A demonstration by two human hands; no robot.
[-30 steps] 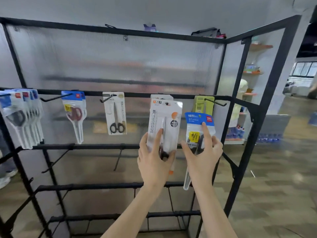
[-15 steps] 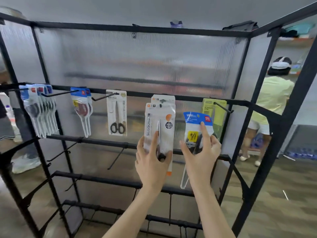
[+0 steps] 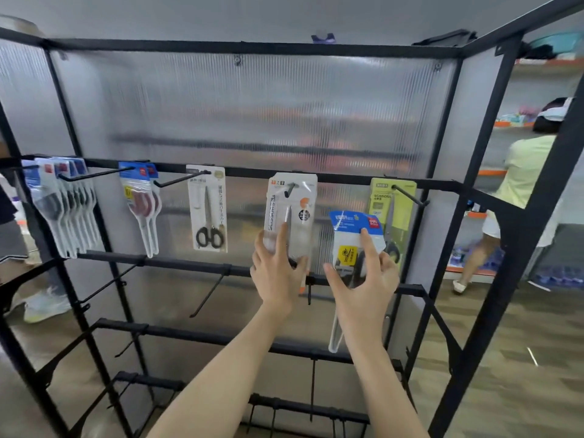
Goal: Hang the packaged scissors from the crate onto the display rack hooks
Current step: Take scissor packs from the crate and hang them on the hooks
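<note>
a black metal display rack [image 3: 252, 47] backed by ribbed translucent panels fills the view, its upper rail carrying a row of hooks. at far left, a bunch of blue-topped scissor packs [image 3: 60, 200] hangs together on one hook. next along, two more blue-carded packs [image 3: 140, 203] hang behind a long bare hook tip, then a single white card holding black-handled scissors [image 3: 207, 210]. near the middle, a white-and-orange scissors pack [image 3: 290, 213] sits threaded on its hook [image 3: 289, 189], and the person's left hand [image 3: 278, 273] has its grip on the lower part of that pack, forefinger laid straight up the front and thumb curled round the right edge. just to the right, the right hand [image 3: 363, 279] holds a blue-headed pack [image 3: 355, 245] off the rack, below hook level, fingers pinching its body while the clear lower end hangs past the wrist. behind it, a green scissors pack [image 3: 392, 203] hangs on the last hook, by the rack's corner post. at far right, beyond the frame, a person in a pale yellow top [image 3: 521, 184] stands near store shelving.
</note>
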